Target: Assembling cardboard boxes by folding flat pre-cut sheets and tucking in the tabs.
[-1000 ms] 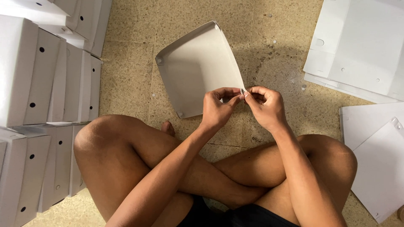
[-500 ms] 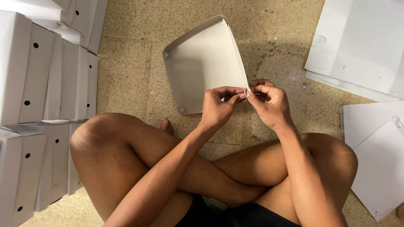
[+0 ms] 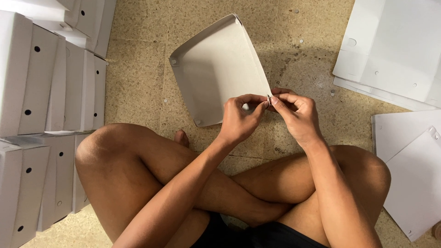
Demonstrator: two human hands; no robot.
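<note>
A shallow white cardboard tray (image 3: 216, 69) with raised side walls is held tilted above the speckled floor. My left hand (image 3: 241, 120) pinches its near right corner from the left side. My right hand (image 3: 296, 115) pinches the same corner from the right, fingertips meeting at the folded edge. Both hands are closed on that corner. I sit cross-legged, and my knees (image 3: 105, 151) are below the tray.
Rows of folded white boxes with small round holes (image 3: 41, 92) stand stacked along the left. Flat white cardboard sheets (image 3: 395, 46) lie at the upper right, more sheets (image 3: 413, 174) at the right edge. Tan speckled floor (image 3: 138, 78) shows between them.
The tray has shifted slightly up and to the right in view and its tilt has changed a little. Both hands stay pinched on the same corner.
</note>
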